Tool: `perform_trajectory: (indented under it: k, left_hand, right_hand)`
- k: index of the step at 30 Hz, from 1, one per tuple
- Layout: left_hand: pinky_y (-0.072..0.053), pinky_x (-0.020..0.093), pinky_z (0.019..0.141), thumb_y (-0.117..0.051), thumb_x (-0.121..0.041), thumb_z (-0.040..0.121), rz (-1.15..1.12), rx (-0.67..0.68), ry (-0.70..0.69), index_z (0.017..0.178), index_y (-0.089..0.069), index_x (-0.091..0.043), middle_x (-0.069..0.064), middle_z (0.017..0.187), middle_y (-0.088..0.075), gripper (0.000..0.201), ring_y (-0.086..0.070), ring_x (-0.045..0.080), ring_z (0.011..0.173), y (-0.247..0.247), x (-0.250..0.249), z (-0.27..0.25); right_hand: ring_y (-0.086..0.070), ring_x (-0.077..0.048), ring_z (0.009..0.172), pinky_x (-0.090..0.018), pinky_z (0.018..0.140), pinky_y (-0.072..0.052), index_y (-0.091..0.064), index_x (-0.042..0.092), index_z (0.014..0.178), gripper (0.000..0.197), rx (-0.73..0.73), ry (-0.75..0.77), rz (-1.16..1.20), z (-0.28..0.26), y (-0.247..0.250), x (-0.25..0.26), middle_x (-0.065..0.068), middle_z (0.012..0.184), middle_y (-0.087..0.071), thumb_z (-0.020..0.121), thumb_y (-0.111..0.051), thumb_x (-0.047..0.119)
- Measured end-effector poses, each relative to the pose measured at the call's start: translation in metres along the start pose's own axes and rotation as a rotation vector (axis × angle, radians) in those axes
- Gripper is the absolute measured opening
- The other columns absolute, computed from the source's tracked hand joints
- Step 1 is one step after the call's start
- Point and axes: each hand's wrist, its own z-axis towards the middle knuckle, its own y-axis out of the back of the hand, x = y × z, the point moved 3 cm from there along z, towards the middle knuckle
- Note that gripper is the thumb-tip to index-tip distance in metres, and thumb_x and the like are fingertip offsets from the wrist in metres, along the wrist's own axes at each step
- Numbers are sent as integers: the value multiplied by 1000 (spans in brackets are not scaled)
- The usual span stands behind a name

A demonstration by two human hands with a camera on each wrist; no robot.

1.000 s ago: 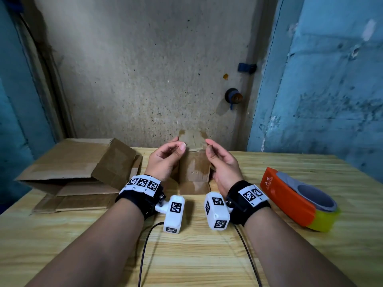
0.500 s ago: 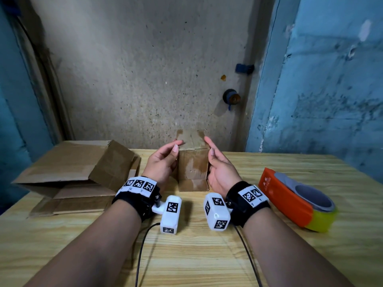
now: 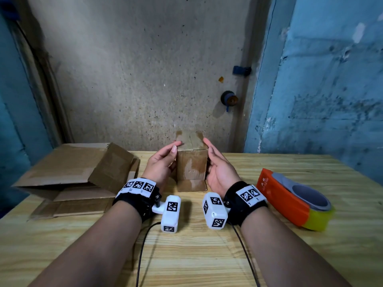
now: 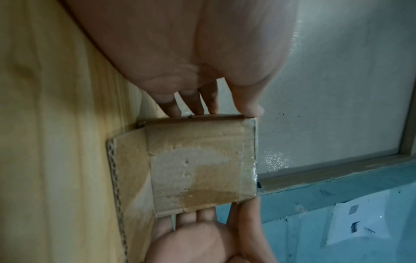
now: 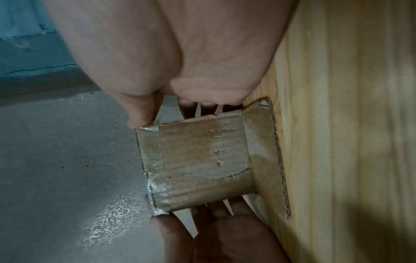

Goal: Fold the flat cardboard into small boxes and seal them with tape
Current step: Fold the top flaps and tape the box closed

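Observation:
A small brown cardboard box [image 3: 191,168] stands on the wooden table [image 3: 186,255], patched with clear tape. Its rear top flap [image 3: 189,138] sticks up, and a bottom flap [image 3: 191,185] splays toward me on the table. My left hand [image 3: 165,160] lies flat against the box's left side, thumb at the top edge. My right hand [image 3: 215,164] presses the right side with straight fingers. In the left wrist view the left hand's fingertips [image 4: 195,108] touch the edge of the box [image 4: 198,165]. In the right wrist view the right hand's thumb [image 5: 139,117] meets the taped corner of the box [image 5: 195,160].
An orange and yellow tape dispenser [image 3: 290,201] with a grey roll lies on the table to the right. A pile of flat and half-unfolded cardboard [image 3: 72,177] lies at the left. A wall rises right behind the table's far edge.
Both hands had curled fingers near the top flap; they have since straightened and closed in flat against the box's two sides. The box has squared up between them.

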Motion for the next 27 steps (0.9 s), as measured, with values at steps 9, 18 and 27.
perform_trajectory:
  k: [9,18,27]
  left_hand:
    - [-47,31,90,-52,-6,102,-22,-5,0,117,-75,-18,6,110,-72,30,-58,25,105,3,3,1]
    - [-41,39,98,-61,-16,98,-31,-29,12,113,-76,-19,6,113,-68,21,-54,23,106,3,5,0]
    - [-47,30,96,-67,-25,94,-12,-55,7,118,-73,-16,-1,125,-72,27,-65,11,114,-1,0,-1]
  right_hand:
    - [-64,-20,126,-32,95,-57,-55,21,148,52,10,-10,-11,-2,4,0,-9,144,-64,110,-29,-3]
    - [-65,-24,128,-33,85,-60,-66,26,134,35,-45,-21,19,-1,3,0,-3,138,-69,110,-46,11]
    - [-65,-24,128,-37,100,-56,-68,28,129,30,-47,12,-20,0,4,-2,-8,138,-69,110,-47,20]
